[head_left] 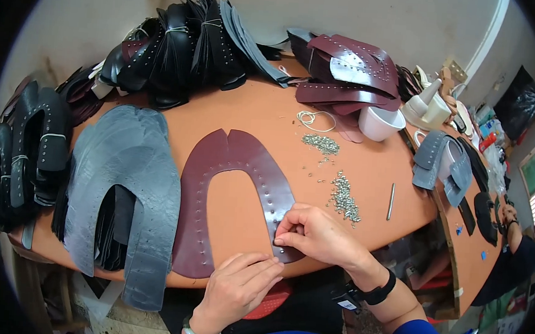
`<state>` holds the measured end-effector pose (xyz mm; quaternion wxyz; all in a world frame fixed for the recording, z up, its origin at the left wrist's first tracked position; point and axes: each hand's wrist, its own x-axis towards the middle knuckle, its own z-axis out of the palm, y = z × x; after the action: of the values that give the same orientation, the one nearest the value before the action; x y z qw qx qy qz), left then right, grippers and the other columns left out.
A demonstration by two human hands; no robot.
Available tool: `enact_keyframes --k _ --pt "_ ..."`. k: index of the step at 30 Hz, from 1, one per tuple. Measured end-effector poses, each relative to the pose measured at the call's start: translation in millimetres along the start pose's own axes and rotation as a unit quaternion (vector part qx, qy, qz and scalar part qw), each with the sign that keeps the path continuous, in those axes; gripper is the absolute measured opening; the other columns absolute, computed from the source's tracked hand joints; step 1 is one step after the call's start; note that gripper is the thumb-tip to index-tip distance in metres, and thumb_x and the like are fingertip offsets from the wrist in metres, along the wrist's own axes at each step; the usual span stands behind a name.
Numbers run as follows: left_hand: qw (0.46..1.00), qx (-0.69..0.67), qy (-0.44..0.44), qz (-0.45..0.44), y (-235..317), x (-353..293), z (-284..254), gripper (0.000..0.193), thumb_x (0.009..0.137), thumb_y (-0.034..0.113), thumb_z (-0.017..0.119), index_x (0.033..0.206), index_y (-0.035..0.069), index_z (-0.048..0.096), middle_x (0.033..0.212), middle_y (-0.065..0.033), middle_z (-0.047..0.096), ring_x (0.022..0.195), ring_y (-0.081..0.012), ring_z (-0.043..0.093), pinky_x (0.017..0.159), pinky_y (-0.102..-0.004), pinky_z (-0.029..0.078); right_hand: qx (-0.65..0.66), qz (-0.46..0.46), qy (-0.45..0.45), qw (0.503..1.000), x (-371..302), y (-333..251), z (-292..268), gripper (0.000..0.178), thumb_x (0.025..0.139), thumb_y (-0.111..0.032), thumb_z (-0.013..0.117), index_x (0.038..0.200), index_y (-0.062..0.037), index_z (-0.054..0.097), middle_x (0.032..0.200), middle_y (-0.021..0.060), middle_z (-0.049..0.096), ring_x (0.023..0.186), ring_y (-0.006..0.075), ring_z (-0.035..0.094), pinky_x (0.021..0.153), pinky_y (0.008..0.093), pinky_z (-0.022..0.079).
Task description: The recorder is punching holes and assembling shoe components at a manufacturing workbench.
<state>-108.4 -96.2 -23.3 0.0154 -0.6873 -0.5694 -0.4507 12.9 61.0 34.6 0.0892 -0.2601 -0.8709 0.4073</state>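
A burgundy horseshoe-shaped leather upper (pixel 192 190) lies flat on the table, with small metal studs along its inner edge. My right hand (pixel 315 232) is over the lower end of its right leg, thumb and forefinger pinched together at the leather. Whatever they hold is too small to make out. Just below, my left hand (pixel 240 289) rests by the table's front edge, fingers stretched and close together, their tips reaching that same leg. To the right lie two heaps of small silvery studs, a nearer heap (pixel 344 198) and a farther heap (pixel 321 144).
A stack of grey leather uppers (pixel 120 144) overhangs the table's front left. Bundled black uppers (pixel 182 49) and a burgundy pile (pixel 361 68) line the back. A metal rod (pixel 391 202), white cup (pixel 381 123) and glue bottle (pixel 424 103) stand rightward. Another person's arm (pixel 512 227) shows far right.
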Motion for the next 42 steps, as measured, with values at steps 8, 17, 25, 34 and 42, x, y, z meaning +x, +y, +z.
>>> enact_keyframes --k 8,17,25,34,42 --pt "0.998 0.009 -0.037 -0.045 13.5 8.2 -7.6 0.025 0.070 0.007 0.077 0.094 0.004 0.069 0.093 -0.0088 0.070 0.090 -0.0261 0.065 0.079 -0.0363 0.051 -0.006 -0.041 0.027 0.999 5.1 10.3 3.1 0.020 0.078 -0.013 0.075 0.075 -0.0020 0.059 0.064 0.0059 0.058 0.059 0.0133 0.054 0.054 0.0292 0.042" --pt "0.989 0.077 -0.119 -0.038 31.3 22.0 -12.7 0.024 0.075 0.010 0.072 0.097 0.002 0.066 0.090 -0.0100 0.068 0.090 -0.0269 0.064 0.079 -0.0380 0.050 0.037 0.013 -0.008 0.999 4.8 7.0 -6.8 0.019 0.071 -0.010 0.076 0.073 -0.0001 0.060 0.067 0.0116 0.063 0.065 0.0220 0.061 0.060 0.0347 0.047" --pt "0.976 0.140 -0.161 -0.032 45.1 19.7 -5.1 0.039 0.074 0.013 0.072 0.111 0.002 0.064 0.101 -0.0100 0.058 0.095 -0.0287 0.054 0.082 -0.0384 0.046 0.061 -0.021 -0.061 0.996 20.3 26.1 -11.7 0.016 0.068 -0.010 0.080 0.070 -0.0026 0.066 0.063 0.0090 0.064 0.059 0.0167 0.061 0.052 0.0322 0.048" --pt "0.981 0.130 -0.140 -0.033 41.7 4.9 -5.0 0.048 0.073 0.012 0.074 0.117 0.001 0.062 0.109 -0.0122 0.057 0.102 -0.0312 0.054 0.089 -0.0404 0.045 0.013 -0.002 -0.108 0.994 30.2 14.6 -16.0 0.016 0.071 -0.013 0.080 0.075 -0.0012 0.069 0.067 0.0076 0.066 0.062 0.0142 0.062 0.055 0.0305 0.048" --pt "0.988 0.088 -0.124 -0.029 34.0 0.0 -6.5 0.049 0.073 0.011 0.074 0.119 0.002 0.061 0.111 -0.0127 0.057 0.105 -0.0319 0.054 0.091 -0.0411 0.045 -0.003 0.006 -0.117 0.993 29.0 14.8 -15.6 0.015 0.074 -0.016 0.078 0.078 -0.0019 0.073 0.065 0.0058 0.067 0.060 0.0111 0.060 0.054 0.0286 0.047"
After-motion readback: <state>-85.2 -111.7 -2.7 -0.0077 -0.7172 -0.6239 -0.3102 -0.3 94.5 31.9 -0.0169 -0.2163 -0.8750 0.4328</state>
